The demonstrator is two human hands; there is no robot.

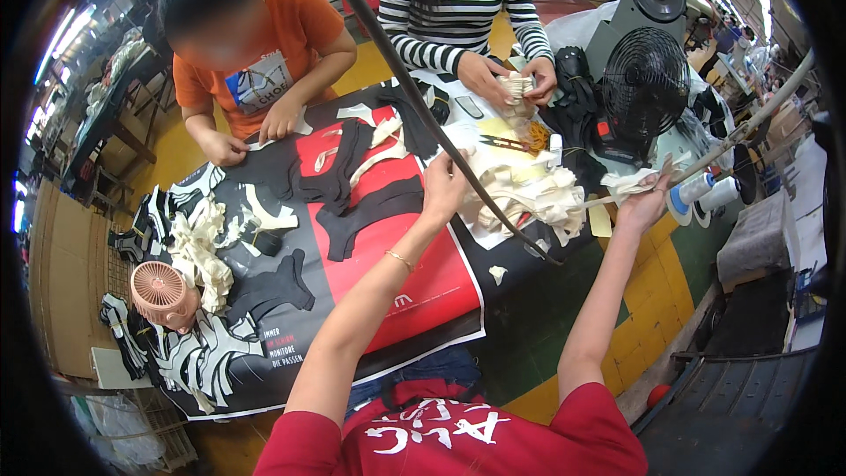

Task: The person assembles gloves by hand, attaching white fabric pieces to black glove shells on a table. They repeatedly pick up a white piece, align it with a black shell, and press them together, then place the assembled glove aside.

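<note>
The left hand reaches forward, curled, while the right hand stretches out rightward, its grip unclear

A small round pink plastic fan sits at the left. On the right is a bigger black fan with a round wire cage, and near it are two pale cones of thread. A yellow and green floor shows underneath.
</note>
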